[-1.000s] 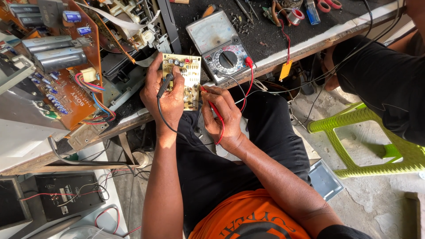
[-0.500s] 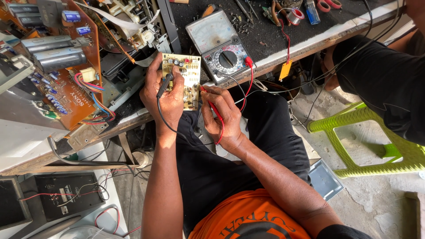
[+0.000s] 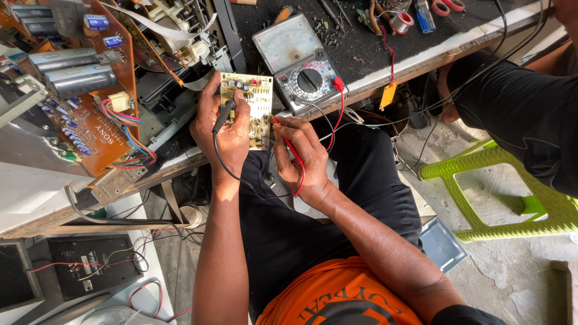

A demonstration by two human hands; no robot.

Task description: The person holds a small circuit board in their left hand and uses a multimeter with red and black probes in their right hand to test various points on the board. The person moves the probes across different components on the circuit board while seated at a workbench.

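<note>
My left hand [image 3: 221, 127] grips a small tan circuit board [image 3: 253, 105] and also pinches a black test probe [image 3: 224, 114] whose tip rests on the board's upper left. My right hand [image 3: 304, 157] holds a red test probe [image 3: 288, 142], its tip touching the board's right edge. Both probe leads run to an analogue multimeter [image 3: 298, 63] lying on the workbench just right of the board. The black lead loops down under my left wrist.
An opened amplifier chassis with a brown circuit board [image 3: 99, 102] and capacitors fills the bench's left. Solder reel, pliers and small tools [image 3: 400, 18] lie at the back. A green plastic stool [image 3: 500, 192] stands right, beside another person in black [image 3: 524, 114]. A black speaker box [image 3: 90, 265] sits below left.
</note>
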